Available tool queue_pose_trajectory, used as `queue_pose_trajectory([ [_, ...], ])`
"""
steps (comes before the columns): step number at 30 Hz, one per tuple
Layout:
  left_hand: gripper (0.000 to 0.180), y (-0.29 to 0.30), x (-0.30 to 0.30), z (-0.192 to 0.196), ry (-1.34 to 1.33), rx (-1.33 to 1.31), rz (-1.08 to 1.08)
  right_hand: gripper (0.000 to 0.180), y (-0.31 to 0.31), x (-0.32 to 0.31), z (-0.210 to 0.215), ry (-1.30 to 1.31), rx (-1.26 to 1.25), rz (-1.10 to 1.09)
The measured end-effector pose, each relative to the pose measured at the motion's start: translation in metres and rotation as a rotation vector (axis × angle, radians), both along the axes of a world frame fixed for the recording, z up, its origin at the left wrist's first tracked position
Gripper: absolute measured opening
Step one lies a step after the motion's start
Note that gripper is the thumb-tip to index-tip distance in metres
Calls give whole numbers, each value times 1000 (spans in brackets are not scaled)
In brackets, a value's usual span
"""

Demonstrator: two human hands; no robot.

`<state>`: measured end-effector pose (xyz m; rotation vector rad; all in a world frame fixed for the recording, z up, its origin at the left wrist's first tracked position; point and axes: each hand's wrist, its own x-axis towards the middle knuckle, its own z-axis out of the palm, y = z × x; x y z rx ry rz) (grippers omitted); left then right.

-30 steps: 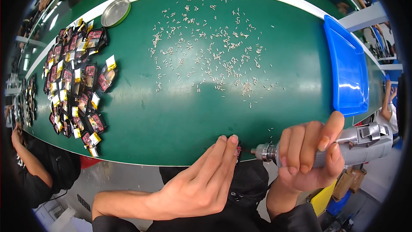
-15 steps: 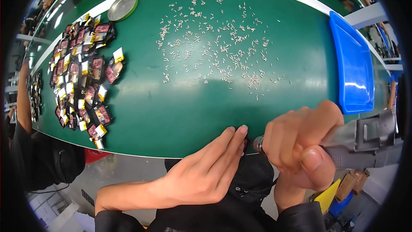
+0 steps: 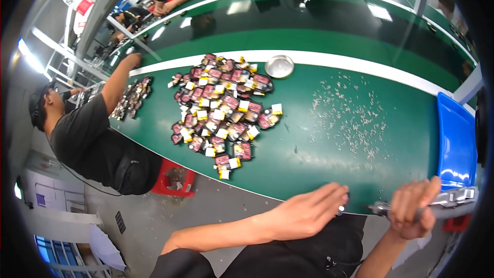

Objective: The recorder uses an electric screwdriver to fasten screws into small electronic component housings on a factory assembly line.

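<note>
My left hand (image 3: 303, 213) lies at the table's near edge, its straight fingers pressed together over a small dark part (image 3: 341, 209). Only a bit of that part shows past the fingertips; the rest is hidden. In my right hand (image 3: 411, 208) is a grey power screwdriver (image 3: 455, 196), held sideways with the fingers wrapped round it. Its metal nose (image 3: 380, 207) points left toward my left hand, apart from the dark part. Beyond both hands, many tiny screws (image 3: 355, 118) lie scattered on the green table (image 3: 288, 164).
A heap of black modules (image 3: 221, 108) with reddish boards and yellow-white pieces spreads left of the screws. Behind it stands a round metal dish (image 3: 279, 66). A blue tray (image 3: 455, 144) is at the right end. A co-worker (image 3: 103, 123) sits at the left, near a red stool (image 3: 175, 179).
The view has swung left and up, so the heap, dish and co-worker show more fully. My hands keep much the same pose; the screwdriver's nose now shows farther from my left fingertips.
</note>
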<state>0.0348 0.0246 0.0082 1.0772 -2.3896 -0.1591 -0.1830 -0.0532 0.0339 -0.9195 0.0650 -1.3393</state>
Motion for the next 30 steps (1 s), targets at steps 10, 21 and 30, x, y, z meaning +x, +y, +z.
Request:
queue_pose_trajectory([
  [10,25,15,258,10,-55,-256,1129,13,11,-59,-28,-56,188,-239],
  [21,25,-31,149,53,7,-271,904,9,-4,-76,-49,-218,412,-310],
  [30,32,-55,-70,7,73,44,18,9,0,-90,-55,-474,465,-301],
])
